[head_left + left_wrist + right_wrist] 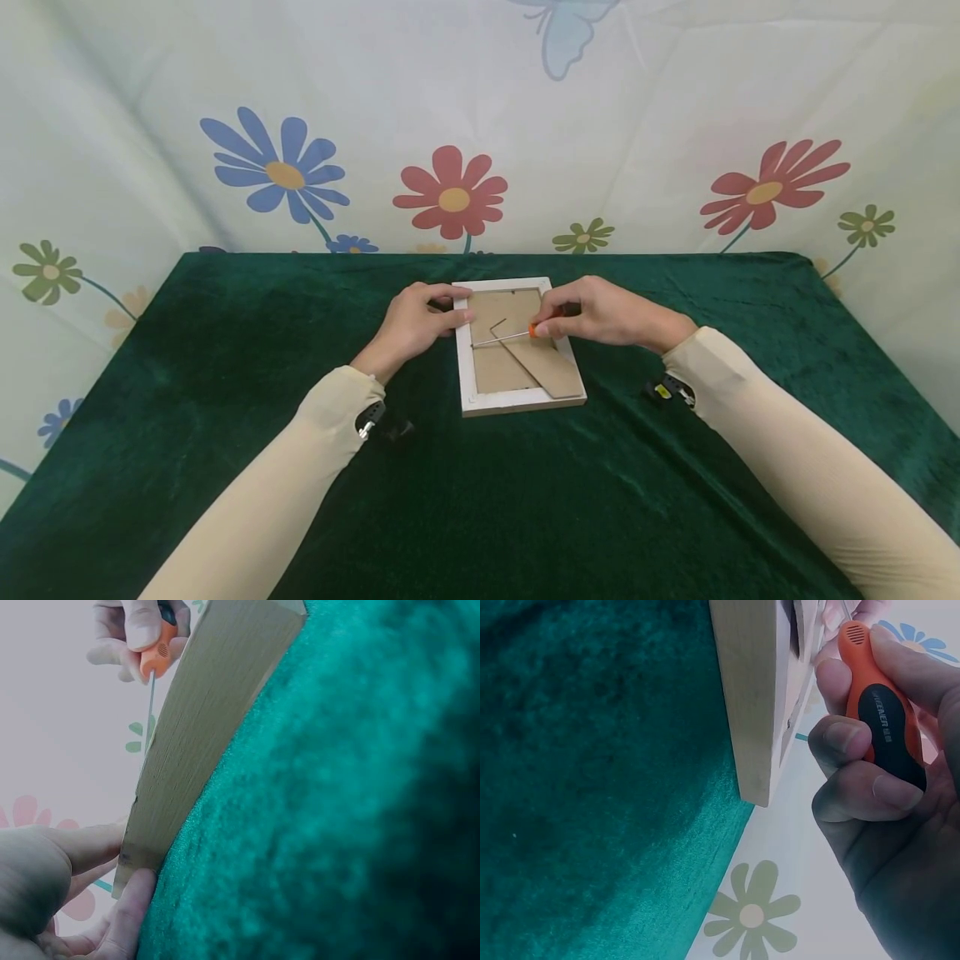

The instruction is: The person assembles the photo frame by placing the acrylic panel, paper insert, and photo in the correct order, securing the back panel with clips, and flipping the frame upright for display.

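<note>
A white-edged picture frame (467, 379) lies face down on the green cloth, its brown backing board (491, 375) showing. A slanted brown stand flap (551, 367) lies across the board, reaching the lower right corner. My left hand (412, 325) holds the frame's left side near the top, thumb on the upper face. In my right hand (603, 312) is a screwdriver with an orange and black handle (885, 712), gripped between thumb and curled fingers. Its thin metal shaft (502, 338) points left across the board, the tip at the inner left edge of the frame.
Dark green velvety cloth (300, 500) covers the table, with folds to the right of the frame. Behind the table hangs a pale curtain (622, 150) printed with flowers and a butterfly. Dark wrist straps (369, 418) are on both sleeves.
</note>
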A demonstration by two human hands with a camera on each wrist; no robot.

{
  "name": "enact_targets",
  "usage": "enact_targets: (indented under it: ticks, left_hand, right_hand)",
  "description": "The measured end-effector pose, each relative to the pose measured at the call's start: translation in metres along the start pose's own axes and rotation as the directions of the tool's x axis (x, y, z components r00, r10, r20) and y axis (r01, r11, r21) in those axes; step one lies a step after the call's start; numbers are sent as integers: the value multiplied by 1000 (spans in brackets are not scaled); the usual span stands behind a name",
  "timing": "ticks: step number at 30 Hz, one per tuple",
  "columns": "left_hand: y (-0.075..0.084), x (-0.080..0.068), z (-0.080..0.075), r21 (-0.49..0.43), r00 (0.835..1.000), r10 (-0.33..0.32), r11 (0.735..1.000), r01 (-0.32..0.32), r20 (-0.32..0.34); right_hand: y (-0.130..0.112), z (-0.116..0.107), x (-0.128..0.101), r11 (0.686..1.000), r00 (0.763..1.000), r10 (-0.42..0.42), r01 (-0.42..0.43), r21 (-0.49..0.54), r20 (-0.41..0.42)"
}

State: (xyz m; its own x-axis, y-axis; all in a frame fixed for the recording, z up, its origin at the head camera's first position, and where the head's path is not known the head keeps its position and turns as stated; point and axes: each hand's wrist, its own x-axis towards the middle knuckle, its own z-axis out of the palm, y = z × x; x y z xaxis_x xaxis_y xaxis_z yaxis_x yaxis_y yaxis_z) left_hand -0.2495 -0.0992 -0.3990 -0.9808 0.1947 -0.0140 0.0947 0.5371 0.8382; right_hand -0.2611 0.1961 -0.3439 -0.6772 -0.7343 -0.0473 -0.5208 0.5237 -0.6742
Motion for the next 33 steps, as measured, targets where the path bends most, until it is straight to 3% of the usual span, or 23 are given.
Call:
enact_targets:
  ticks: [33]
  left_hand:
    - [2, -1, 0, 11, 1000, -2, 1000, 2, -5]
  right_hand:
    - [1, -1, 1, 999, 1000, -5, 6, -32, 31]
